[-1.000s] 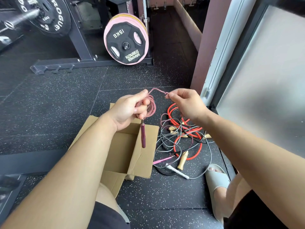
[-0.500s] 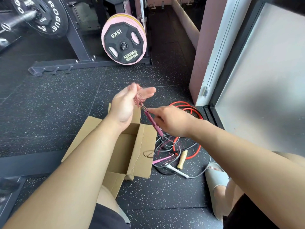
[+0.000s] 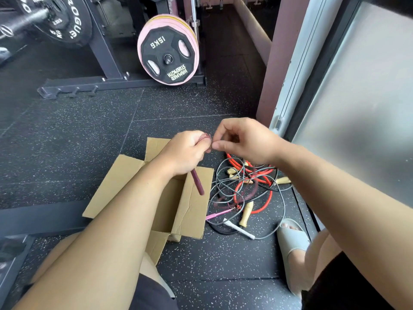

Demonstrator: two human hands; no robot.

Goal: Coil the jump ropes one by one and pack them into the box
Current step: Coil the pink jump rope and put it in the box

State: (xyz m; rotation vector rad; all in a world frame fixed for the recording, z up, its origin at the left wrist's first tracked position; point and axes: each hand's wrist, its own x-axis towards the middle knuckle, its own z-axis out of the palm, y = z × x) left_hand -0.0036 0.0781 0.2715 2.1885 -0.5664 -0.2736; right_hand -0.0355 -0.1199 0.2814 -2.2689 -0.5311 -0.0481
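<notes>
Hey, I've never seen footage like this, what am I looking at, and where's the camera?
There is no machine here: it is one camera worn on a person's head, looking down at their own two bare arms. The left hand grips a coiled pink rope, and its dark handle hangs below, over an open cardboard box. The right hand pinches the same rope beside the coil. A tangled pile of other jump ropes lies on the gym floor right of the box.
</notes>
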